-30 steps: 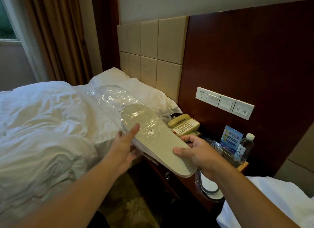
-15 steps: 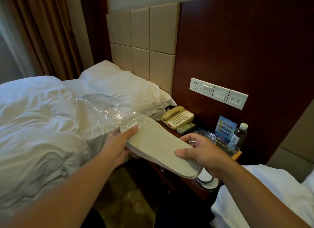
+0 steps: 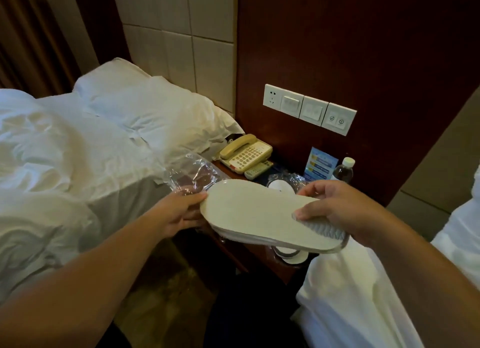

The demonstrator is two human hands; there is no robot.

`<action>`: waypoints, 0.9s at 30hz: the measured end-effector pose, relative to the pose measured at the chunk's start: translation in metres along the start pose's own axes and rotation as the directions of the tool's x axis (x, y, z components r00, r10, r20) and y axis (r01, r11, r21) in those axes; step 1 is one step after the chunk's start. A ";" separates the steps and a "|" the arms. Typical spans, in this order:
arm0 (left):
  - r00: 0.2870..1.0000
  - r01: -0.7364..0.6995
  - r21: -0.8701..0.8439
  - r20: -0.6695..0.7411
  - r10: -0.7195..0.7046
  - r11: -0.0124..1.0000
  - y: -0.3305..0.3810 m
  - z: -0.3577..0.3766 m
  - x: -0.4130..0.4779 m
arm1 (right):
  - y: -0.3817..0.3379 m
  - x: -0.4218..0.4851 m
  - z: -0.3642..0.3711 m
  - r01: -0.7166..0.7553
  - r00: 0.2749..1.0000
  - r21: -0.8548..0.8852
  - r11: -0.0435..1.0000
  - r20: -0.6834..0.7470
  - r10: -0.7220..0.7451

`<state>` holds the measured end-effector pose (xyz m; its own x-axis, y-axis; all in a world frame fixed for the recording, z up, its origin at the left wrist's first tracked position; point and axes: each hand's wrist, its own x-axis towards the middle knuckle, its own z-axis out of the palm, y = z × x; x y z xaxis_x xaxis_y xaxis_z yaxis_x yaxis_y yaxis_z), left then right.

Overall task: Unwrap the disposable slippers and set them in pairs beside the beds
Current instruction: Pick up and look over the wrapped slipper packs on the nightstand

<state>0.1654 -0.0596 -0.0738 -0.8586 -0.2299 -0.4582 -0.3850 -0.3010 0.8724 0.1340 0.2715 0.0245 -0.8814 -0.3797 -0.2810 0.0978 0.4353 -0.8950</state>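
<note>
White foam slippers (image 3: 259, 218), two of them stacked flat with a sole facing up, are held out over the gap between the two beds. The right hand (image 3: 337, 207) has the heel end: thumb pressed on top of the ribbed sole, fingers curled round the far edge, a proper grip. The toe end points across to the left hand (image 3: 176, 212) and sits right at its thumb.

That left hand is closed on the clear plastic wrapper (image 3: 192, 173), thumb on top, and the crumpled bag sticks out past its fingertips toward the wall. The slippers are bare and outside the wrapper. Can't tell if the left hand is also touching the toe or just the plastic.

Directly under both hands is a dark wood nightstand (image 3: 249, 254). Beyond the left hand on it sits a cream phone (image 3: 245, 153) with a remote (image 3: 258, 170) just beside it. Past the right hand's fingers are a blue card (image 3: 320, 164) and a water bottle (image 3: 344, 170), with a row of wall switches (image 3: 309, 109) above. Below the right hand, something else white in plastic (image 3: 289, 255) peeks out under the heel. Rumpled white bed (image 3: 52, 153) and pillow (image 3: 145, 106) lie out past the left arm, and a second bed (image 3: 363, 295) is under the right arm.
</note>
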 end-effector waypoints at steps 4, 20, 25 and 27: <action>0.999 0.036 0.050 0.022 -0.037 0.998 -0.005 0.010 0.042 | -0.001 -0.003 -0.038 0.030 0.999 0.005 1.000 -0.035 -0.030; 0.967 0.239 0.190 -0.133 -0.216 0.952 -0.076 0.047 0.101 | 0.045 0.130 0.040 0.063 0.972 0.476 0.877 -0.228 0.054; 0.959 0.230 0.091 -0.192 -0.210 0.969 -0.080 0.030 0.102 | 0.076 0.197 0.102 -0.050 0.962 0.525 0.850 -0.203 0.182; 0.948 0.211 -0.006 -0.241 -0.206 0.977 -0.084 0.024 0.102 | 0.086 0.215 0.122 -0.085 0.958 0.519 0.850 -0.193 0.214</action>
<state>0.1023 -0.0354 -0.1899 -0.6532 -0.3791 -0.6554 -0.5556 -0.3481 0.7551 0.0086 0.1278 -0.1548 -0.9124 -0.1127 -0.3934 0.3981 -0.0213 -0.9171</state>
